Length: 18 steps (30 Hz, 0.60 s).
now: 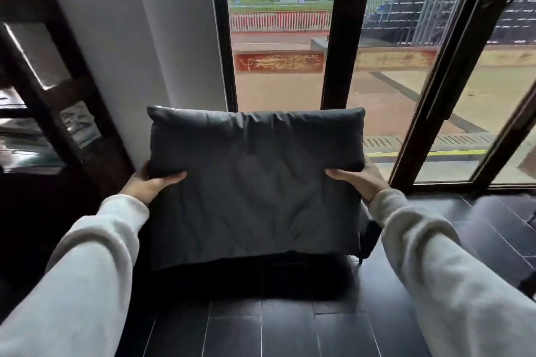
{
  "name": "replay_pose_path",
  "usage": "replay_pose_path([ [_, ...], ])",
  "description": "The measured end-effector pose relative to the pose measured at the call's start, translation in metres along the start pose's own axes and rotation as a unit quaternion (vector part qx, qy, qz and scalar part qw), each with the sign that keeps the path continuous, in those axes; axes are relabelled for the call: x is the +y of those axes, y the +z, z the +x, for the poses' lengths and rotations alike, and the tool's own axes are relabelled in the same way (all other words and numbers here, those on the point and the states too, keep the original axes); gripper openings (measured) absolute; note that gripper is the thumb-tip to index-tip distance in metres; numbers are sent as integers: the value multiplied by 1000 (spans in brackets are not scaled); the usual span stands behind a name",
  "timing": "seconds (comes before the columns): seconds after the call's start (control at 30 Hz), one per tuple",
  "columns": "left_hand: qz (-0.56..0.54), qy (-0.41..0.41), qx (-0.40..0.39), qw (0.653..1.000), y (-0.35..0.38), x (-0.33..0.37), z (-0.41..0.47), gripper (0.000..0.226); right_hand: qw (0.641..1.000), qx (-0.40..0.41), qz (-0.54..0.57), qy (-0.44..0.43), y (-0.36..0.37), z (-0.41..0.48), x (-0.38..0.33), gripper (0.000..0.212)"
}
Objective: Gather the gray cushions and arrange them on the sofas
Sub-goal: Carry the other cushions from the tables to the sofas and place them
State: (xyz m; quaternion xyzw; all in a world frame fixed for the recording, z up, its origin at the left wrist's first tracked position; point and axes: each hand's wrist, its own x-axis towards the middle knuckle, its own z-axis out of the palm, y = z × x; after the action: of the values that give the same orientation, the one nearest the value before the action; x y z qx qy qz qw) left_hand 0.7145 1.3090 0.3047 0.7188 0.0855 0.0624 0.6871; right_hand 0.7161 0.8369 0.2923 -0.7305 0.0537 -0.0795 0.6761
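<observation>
One gray cushion (255, 182) is clasped at both edges by the left hand (150, 182) and right hand (359, 180), fingers closed; no sofa is seen, so arranging is judged undone.

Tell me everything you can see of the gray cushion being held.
The gray cushion is dark charcoal, rectangular, plump, of smooth wrinkled fabric with piped edges. It is held upright, facing the camera, before the window. The left hand and right hand pinch its side edges. Its lower edge hangs just above a dark shape on the floor.
</observation>
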Motion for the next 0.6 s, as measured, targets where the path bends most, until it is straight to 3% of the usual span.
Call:
replay_pose_path([
  [0.1,9,-4,-11,1000,-10,7,75,115,999,26,21,19,44,67,-5,66],
  [0.33,-13,-17,-37,999,-9,19,229,65,994,109,2,9,114,208,-23,88],
  [0.53,25,-5,7,1000,11,-7,346,91,993,110,-25,37,146,313,6,115],
  [0.6,44,-10,10,999,21,-20,386,91,994,93,-26,58,156,355,25,121],
])
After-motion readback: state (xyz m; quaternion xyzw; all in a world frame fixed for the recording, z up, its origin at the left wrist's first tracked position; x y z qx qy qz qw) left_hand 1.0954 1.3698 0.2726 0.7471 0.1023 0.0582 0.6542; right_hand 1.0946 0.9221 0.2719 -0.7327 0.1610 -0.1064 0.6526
